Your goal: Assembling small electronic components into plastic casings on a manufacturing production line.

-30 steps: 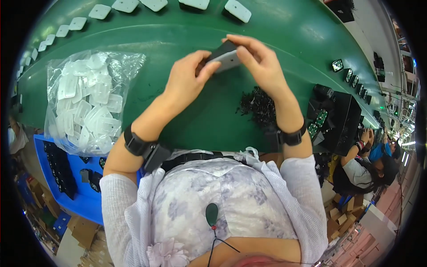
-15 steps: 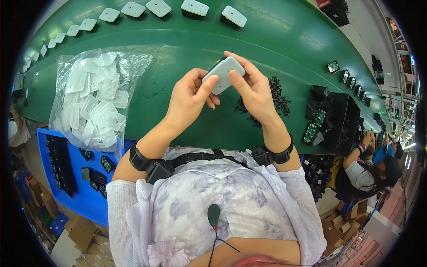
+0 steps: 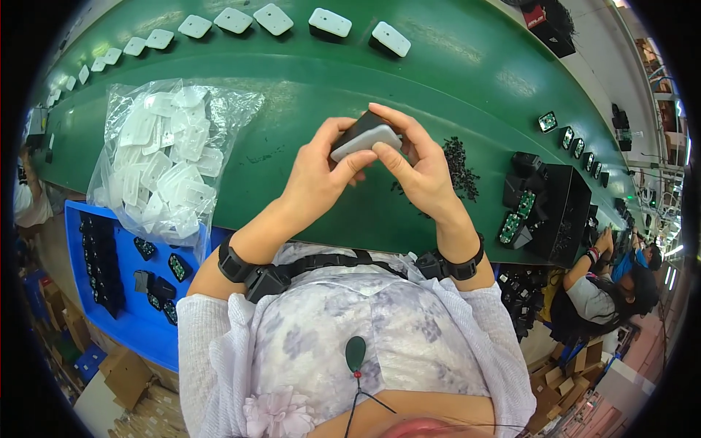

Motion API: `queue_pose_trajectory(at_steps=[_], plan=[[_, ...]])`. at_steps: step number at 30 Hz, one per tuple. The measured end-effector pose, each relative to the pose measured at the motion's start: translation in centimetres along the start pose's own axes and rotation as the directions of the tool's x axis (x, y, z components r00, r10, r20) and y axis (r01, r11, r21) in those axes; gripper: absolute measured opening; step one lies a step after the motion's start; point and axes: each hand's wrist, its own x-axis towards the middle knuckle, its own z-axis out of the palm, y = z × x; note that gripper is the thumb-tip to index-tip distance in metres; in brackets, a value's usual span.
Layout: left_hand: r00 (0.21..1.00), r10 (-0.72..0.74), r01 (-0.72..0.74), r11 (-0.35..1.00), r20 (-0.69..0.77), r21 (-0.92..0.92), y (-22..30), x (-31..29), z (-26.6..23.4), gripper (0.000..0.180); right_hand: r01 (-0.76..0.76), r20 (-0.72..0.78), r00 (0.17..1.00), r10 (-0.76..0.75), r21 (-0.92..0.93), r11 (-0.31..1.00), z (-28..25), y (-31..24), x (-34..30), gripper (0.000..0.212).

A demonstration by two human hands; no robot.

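Between both hands, above the green table, I hold a black plastic housing (image 3: 359, 128) with a white cover plate (image 3: 367, 143) on it. The white face is tilted toward me and the black side faces away. My left hand (image 3: 321, 165) is closed round its left end, thumb along the plate's near edge. At the right end my right hand (image 3: 418, 162) grips it, with the thumb on the plate and the index finger over the far edge. A scatter of small black screws (image 3: 458, 169) lies just right of my right hand.
An open clear bag of white plates (image 3: 157, 157) lies to the left, above a blue bin (image 3: 131, 325) of black housings. White-topped units (image 3: 330, 23) line the far side. At right stand a black box (image 3: 558, 212) and circuit-board units (image 3: 548, 121). Co-workers (image 3: 602, 292) sit beyond.
The housing has been tipped, so its black side now shows and the white plate looks narrower. Both hands have turned with it and come slightly nearer to me.
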Motion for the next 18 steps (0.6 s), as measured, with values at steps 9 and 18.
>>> queue_pose_trajectory(at_steps=[9,18], plan=[[0.949,0.251,-0.314,0.822,0.193,0.476,1.0,-1.1,-0.9,0.042,0.185,0.081,0.982,-0.168,-0.292,0.938,0.0,-1.2,-1.3,0.055],[0.953,0.28,-0.301,0.835,0.115,0.461,0.7,-1.7,0.7,0.034,0.181,-0.063,0.972,-0.226,-0.413,0.892,1.0,-0.7,-1.4,0.039]])
